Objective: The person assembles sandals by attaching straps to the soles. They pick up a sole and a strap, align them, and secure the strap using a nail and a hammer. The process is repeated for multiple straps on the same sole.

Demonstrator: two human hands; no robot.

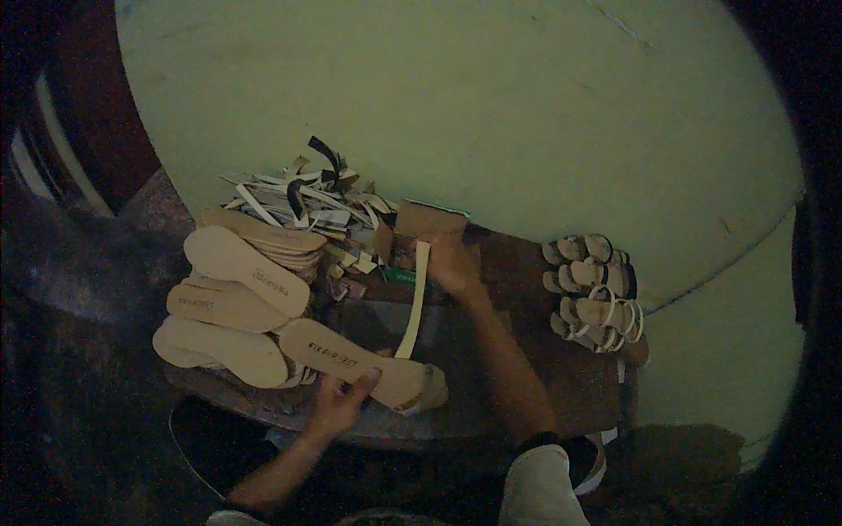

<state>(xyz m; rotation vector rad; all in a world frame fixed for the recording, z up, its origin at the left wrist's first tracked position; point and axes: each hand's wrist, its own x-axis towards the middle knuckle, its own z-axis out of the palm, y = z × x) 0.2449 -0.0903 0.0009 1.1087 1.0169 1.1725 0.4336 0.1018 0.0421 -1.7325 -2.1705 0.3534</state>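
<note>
My left hand (342,399) grips a tan insole (331,352) at its near edge, thumb on top and fingers underneath. At the insole's right end a band crosses near the rim, and a long cream strap (416,302) rises away from it. My right hand (447,263) reaches to the small brown cardboard box (431,219) at the back of the table. Its fingers are blurred and partly hidden there, beside the strap's upper end. Whether they hold anything is unclear. Stacked tan insoles (232,320) lie to the left of my left hand.
A heap of cut strips and scraps (303,197) lies behind the insoles. A small green item (402,275) is beside the box. Several strapped sandal soles (596,289) stand in rows at the right of the dark table (544,386). A pale green wall (491,105) rises behind.
</note>
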